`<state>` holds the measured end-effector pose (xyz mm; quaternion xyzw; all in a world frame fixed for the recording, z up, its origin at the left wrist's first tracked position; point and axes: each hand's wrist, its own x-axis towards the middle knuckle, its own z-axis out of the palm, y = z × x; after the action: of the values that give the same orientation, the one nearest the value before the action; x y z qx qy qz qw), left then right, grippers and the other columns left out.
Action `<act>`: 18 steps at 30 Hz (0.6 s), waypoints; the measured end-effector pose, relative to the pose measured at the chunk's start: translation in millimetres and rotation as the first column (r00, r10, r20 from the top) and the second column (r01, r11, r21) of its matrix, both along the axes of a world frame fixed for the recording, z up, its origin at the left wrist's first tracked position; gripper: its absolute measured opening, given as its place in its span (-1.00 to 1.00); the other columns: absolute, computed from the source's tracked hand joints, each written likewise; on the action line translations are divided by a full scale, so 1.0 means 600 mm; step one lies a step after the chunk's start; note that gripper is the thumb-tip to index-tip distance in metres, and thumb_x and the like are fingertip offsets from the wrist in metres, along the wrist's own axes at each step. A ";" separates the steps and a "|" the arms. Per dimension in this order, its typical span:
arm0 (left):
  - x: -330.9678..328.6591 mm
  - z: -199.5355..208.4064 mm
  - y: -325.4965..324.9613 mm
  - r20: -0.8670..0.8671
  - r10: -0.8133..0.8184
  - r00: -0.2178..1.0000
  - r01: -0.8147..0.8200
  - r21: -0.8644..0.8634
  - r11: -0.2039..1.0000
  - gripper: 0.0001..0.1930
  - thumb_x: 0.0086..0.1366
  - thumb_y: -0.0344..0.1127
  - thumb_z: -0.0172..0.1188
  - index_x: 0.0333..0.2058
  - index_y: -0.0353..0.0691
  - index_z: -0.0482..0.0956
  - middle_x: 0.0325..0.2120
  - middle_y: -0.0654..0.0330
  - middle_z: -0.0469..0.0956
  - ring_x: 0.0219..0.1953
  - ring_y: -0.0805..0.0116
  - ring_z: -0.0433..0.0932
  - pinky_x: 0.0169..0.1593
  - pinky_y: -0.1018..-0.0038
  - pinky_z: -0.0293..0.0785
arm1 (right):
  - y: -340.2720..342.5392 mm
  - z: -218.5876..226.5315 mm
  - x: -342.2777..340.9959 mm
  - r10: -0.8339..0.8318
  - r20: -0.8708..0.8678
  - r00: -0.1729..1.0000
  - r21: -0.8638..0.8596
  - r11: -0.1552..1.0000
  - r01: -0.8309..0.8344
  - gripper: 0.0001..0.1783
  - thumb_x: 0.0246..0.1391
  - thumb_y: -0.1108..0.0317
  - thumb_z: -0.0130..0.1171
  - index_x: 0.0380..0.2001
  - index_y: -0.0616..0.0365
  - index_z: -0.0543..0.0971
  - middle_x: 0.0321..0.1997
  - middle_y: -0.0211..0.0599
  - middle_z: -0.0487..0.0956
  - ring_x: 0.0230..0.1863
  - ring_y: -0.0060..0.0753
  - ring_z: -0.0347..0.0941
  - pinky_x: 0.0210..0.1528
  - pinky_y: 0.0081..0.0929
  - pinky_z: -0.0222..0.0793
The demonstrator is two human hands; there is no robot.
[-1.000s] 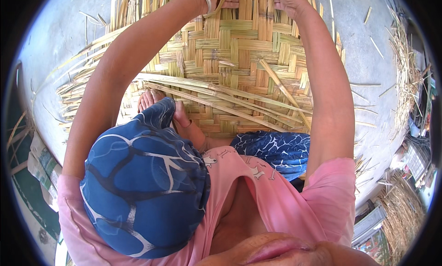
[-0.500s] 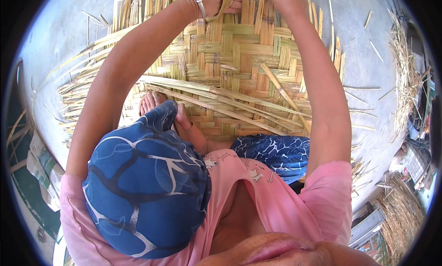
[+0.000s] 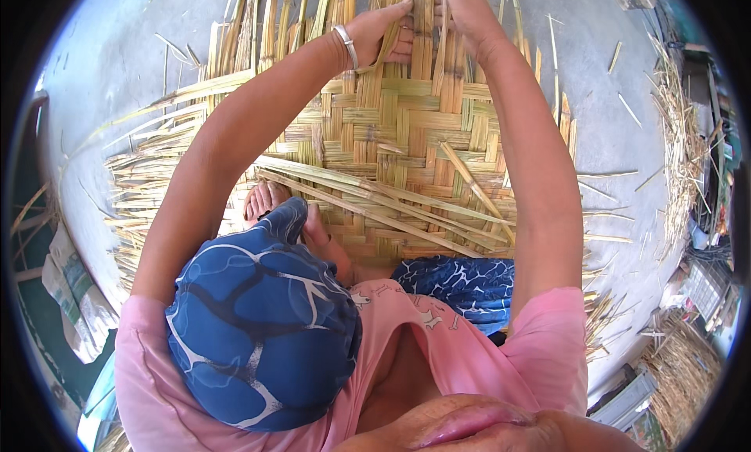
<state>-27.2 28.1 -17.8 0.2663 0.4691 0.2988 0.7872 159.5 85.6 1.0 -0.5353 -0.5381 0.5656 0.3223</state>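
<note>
Left hand (image 3: 382, 31): at 12 o'clock, wearing a pale bangle; fingers curling behind a narrow strip, thumb extending right; firmness of hold cannot be made out.
Right hand (image 3: 469, 18): just past 12, bending in among the strips and touching them; whether it is pinching one cannot be made out. Hands staying near each other, apart.
Projecting strips (image 3: 423, 29): standing between the hands, running off the top.
Change: hands and mat are showing lower than half a second ago, bringing the left thumb into view; the nearest interlaced rows are looking unaltered, so work is apparently continuing at the far edge, no new row visible.
Woven mat (image 3: 403, 123): spreading from centre to 12, passing beneath both hands.
Loose strips (image 3: 375, 194): lying across the mat, centre.
Bare foot (image 3: 266, 200): resting at 9.
Blue patterned cloth (image 3: 461, 284): lying at 5.
Straw heap (image 3: 684, 366): sitting at 4.
</note>
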 end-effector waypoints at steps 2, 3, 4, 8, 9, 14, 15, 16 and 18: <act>0.000 0.005 -0.003 0.035 0.012 0.999 -0.011 -0.010 1.000 -0.32 0.47 0.22 0.07 0.16 -0.38 0.40 0.06 -0.17 0.57 0.06 0.01 0.63 0.18 0.09 0.58 | -0.004 0.019 -0.001 -0.003 -0.245 0.969 -0.184 0.982 -0.044 -0.36 0.42 -0.09 0.03 0.24 0.27 0.50 0.20 -0.14 0.61 0.18 -0.19 0.53 0.22 -0.22 0.42; 0.006 0.008 -0.003 0.006 0.035 0.999 -0.035 -0.017 0.999 -0.31 0.48 0.21 0.06 0.17 -0.39 0.39 0.07 -0.19 0.56 0.07 0.00 0.62 0.18 0.08 0.58 | -0.002 0.011 0.005 -0.021 -0.311 0.950 -0.188 0.981 -0.039 -0.35 0.42 -0.09 0.03 0.25 0.26 0.49 0.21 -0.15 0.60 0.18 -0.20 0.53 0.23 -0.24 0.42; 0.015 0.010 -0.005 -0.023 0.059 0.998 -0.059 -0.024 0.998 -0.31 0.48 0.21 0.05 0.18 -0.40 0.38 0.09 -0.20 0.54 0.08 -0.01 0.61 0.19 0.08 0.57 | -0.001 0.002 0.010 -0.040 -0.375 0.926 -0.192 0.981 -0.036 -0.34 0.42 -0.10 0.03 0.27 0.26 0.48 0.22 -0.16 0.59 0.19 -0.22 0.52 0.23 -0.25 0.41; 0.021 0.014 -0.010 -0.090 0.112 0.990 -0.117 -0.044 0.992 -0.32 0.54 0.18 -0.06 0.26 -0.38 0.33 0.09 -0.12 0.54 0.05 0.07 0.62 0.16 0.16 0.59 | -0.001 -0.017 0.008 -0.086 -0.333 0.939 -0.168 0.985 0.031 -0.38 0.42 -0.06 0.05 0.27 0.24 0.47 0.19 -0.16 0.61 0.15 -0.26 0.55 0.20 -0.23 0.45; 0.018 0.015 -0.013 -0.079 0.140 0.987 -0.143 -0.042 0.989 -0.33 0.54 0.18 -0.04 0.25 -0.38 0.34 0.09 -0.10 0.54 0.05 0.09 0.62 0.16 0.18 0.60 | -0.010 0.009 0.003 -0.083 -0.322 0.943 -0.220 0.975 0.011 -0.38 0.42 -0.04 0.05 0.28 0.24 0.46 0.19 -0.16 0.61 0.15 -0.26 0.55 0.20 -0.22 0.46; 0.018 0.002 -0.005 -0.060 0.003 0.998 -0.003 0.015 1.000 -0.30 0.44 0.22 0.15 0.22 -0.35 0.42 0.10 -0.13 0.53 0.14 0.07 0.57 0.19 0.16 0.58 | -0.022 0.023 0.008 -0.057 -0.532 0.845 -0.282 0.953 -0.114 -0.42 0.42 -0.01 0.06 0.25 0.24 0.47 0.18 -0.16 0.61 0.14 -0.23 0.57 0.21 -0.18 0.49; 0.017 0.002 -0.005 -0.041 -0.009 0.999 0.010 0.021 1.000 -0.30 0.42 0.23 0.17 0.21 -0.32 0.44 0.08 -0.10 0.54 0.14 0.10 0.57 0.19 0.18 0.58 | -0.023 0.024 0.008 -0.072 -0.571 0.818 -0.288 0.951 -0.117 -0.43 0.43 -0.01 0.05 0.24 0.24 0.48 0.17 -0.17 0.62 0.13 -0.22 0.58 0.20 -0.18 0.50; 0.015 0.001 -0.005 -0.021 -0.023 1.000 0.023 0.028 0.999 -0.30 0.40 0.24 0.20 0.19 -0.29 0.46 0.07 -0.06 0.56 0.14 0.12 0.57 0.19 0.21 0.57 | -0.023 0.024 0.008 -0.088 -0.608 0.789 -0.293 0.948 -0.120 -0.44 0.43 0.00 0.05 0.23 0.24 0.49 0.15 -0.17 0.63 0.12 -0.21 0.59 0.19 -0.18 0.51; 0.015 0.009 -0.005 0.000 -0.040 0.999 0.040 0.050 0.998 -0.31 0.36 0.25 0.25 0.17 -0.25 0.49 0.05 0.00 0.58 0.13 0.16 0.58 0.18 0.23 0.57 | -0.019 0.012 0.016 -0.057 -0.661 0.749 -0.292 0.938 -0.186 -0.48 0.43 0.01 0.05 0.18 0.21 0.52 0.10 -0.19 0.65 0.08 -0.20 0.61 0.16 -0.18 0.53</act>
<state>-18.2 24.9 -12.3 0.2949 0.4556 0.2950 0.7864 169.3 73.9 8.4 -0.3291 -0.3021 0.8128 0.3739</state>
